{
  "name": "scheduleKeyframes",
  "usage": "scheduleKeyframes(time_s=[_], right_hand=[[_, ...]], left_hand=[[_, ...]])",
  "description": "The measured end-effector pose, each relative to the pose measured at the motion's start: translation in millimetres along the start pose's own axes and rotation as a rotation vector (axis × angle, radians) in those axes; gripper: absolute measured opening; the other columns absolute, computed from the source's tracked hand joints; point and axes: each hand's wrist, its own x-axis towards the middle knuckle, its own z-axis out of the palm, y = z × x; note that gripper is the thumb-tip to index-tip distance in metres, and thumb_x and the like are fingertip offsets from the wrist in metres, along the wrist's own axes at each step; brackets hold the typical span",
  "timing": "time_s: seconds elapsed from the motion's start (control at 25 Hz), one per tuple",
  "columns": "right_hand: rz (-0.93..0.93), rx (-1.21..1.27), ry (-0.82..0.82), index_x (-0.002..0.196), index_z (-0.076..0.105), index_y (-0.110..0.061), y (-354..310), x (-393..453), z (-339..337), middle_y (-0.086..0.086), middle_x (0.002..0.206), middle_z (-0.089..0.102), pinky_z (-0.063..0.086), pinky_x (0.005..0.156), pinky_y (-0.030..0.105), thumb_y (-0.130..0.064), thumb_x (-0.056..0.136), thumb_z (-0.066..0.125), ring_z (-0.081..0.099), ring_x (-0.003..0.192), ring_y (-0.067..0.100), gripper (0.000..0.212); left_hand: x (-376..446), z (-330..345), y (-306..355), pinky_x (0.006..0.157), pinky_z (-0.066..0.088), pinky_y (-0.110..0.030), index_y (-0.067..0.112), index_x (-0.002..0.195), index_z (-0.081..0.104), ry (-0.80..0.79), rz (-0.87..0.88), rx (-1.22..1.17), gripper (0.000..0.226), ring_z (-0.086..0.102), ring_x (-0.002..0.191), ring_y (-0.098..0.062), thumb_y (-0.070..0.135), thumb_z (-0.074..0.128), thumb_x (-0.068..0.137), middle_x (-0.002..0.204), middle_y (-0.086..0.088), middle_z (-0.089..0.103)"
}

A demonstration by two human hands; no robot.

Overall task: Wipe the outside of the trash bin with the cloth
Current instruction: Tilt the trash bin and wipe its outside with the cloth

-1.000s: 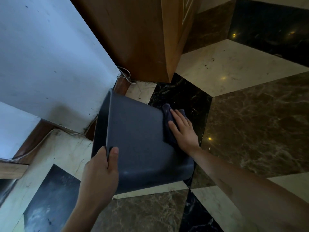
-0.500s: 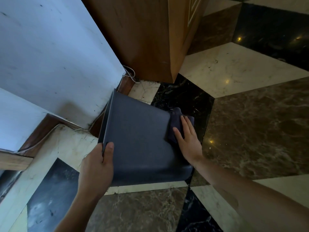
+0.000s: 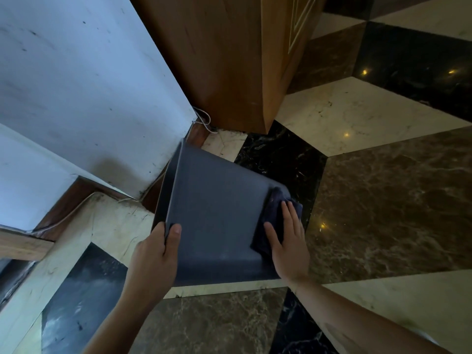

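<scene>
Marble floor (image 3: 383, 208), wall corner. Left hand (image 3: 153, 261) gripping trash bin (image 3: 217, 221) rim; right hand (image 3: 286, 241), fingers flat, pressing cloth (image 3: 270, 210), slid lower along base edge: wiping under way.

I can't see the trash bin (image 3: 217, 213) interior; my left hand (image 3: 153, 259) hides its fingers behind the rim, my right hand (image 3: 288, 249) covers much of the cloth (image 3: 274, 208)
</scene>
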Motion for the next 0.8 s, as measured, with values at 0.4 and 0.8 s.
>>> scheduleKeyframes(time_s=[0.4,0.8], right_hand=[[0.091,0.212,0.102,0.152,0.028,-0.033,-17.3,50.9,-9.8,-0.01,0.161,0.027,0.035,0.107,0.034,-0.059,0.097,0.039,0.032,0.145,0.013,0.062],[0.152,0.317,0.214,0.14,0.045,-0.02,-15.3,20.8,-10.0,-0.003,0.141,0.046,0.035,0.094,0.028,-0.036,0.098,0.055,0.046,0.127,0.013,0.046]], left_hand=[[-33.4,1.8,-39.3,0.046,0.041,-0.03,0.018,0.076,0.048,-0.023,0.018,0.011,0.022,0.06,0.051,-0.015,0.025,0.047,0.097,0.055,-0.001,0.06],[5.4,-32.6,13.6,0.064,0.045,-0.033,0.025,0.092,0.063,-0.025,-0.003,-0.339,0.045,0.063,0.072,-0.002,0.061,0.036,0.087,0.08,0.013,0.07]])
